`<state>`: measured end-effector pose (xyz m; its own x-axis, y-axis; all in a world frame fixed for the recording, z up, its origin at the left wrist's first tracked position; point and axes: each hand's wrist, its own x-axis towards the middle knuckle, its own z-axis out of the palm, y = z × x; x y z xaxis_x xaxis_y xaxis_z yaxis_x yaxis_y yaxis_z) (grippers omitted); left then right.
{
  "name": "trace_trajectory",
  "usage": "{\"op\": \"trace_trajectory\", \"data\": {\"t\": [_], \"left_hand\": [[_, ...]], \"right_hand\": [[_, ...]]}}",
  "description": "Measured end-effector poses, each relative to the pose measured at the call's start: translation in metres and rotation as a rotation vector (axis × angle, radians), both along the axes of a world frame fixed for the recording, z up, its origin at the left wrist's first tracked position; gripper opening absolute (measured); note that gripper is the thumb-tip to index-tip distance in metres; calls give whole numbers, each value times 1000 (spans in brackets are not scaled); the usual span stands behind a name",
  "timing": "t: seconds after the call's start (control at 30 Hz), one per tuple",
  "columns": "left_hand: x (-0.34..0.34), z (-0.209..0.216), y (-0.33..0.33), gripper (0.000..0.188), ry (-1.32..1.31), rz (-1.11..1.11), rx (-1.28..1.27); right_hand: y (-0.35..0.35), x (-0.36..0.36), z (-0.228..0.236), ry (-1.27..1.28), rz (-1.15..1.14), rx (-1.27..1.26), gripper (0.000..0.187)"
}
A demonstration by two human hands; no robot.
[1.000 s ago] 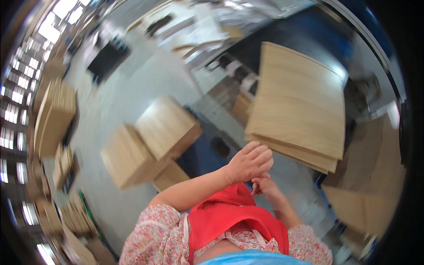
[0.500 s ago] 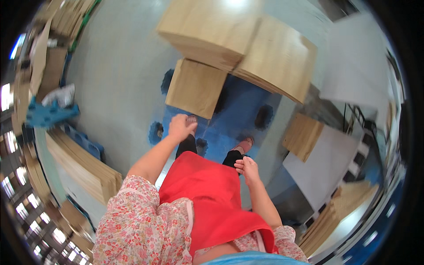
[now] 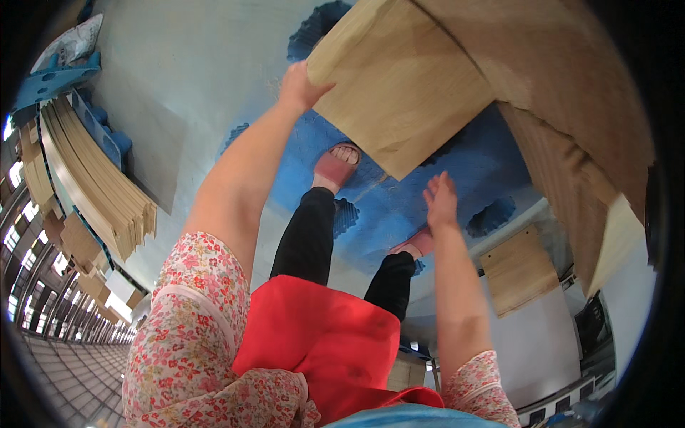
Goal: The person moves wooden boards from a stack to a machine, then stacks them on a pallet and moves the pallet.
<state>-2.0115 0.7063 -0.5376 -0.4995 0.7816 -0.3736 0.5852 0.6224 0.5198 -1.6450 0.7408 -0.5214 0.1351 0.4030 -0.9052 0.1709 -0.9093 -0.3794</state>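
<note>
A square, light-brown wooden board [image 3: 407,85] lies in front of me, low over a blue plastic pallet [image 3: 285,167]; whether more boards lie beneath it I cannot tell. My left hand [image 3: 303,87] is at the board's left edge, thumb on the top face and fingers curled round the side. Past the board's near right edge, my right hand [image 3: 441,201] hangs apart from it, fingers stretched and nothing in them. My feet in pink slippers [image 3: 337,165] stand on the pallet.
Tall stacks of wooden boards [image 3: 571,64] rise right behind the square board. To the left lean long stacked panels [image 3: 100,178] beside a blue pallet [image 3: 100,128]. A smaller wooden panel [image 3: 519,271] rests on a white surface [image 3: 535,335] at right.
My body has bent down closer to the pallet. The left hand has reached forward and taken hold of the board's left edge; the right hand has moved forward and its fingers have spread.
</note>
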Motion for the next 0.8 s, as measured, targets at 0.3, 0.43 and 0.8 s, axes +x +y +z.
{"op": "trace_trajectory", "data": {"t": [0.3,0.43,0.8], "left_hand": [[-4,-85,-28,75,137,108,-103],[-3,-84,-24,66,207,127,-128],[-12,-42,-27,81,-177,352,-430]], "right_hand": [[28,-50,-87,353,-15,82,61],[15,-38,-97,225,-50,98,56],[28,-27,-63,172,-138,-27,76]]}}
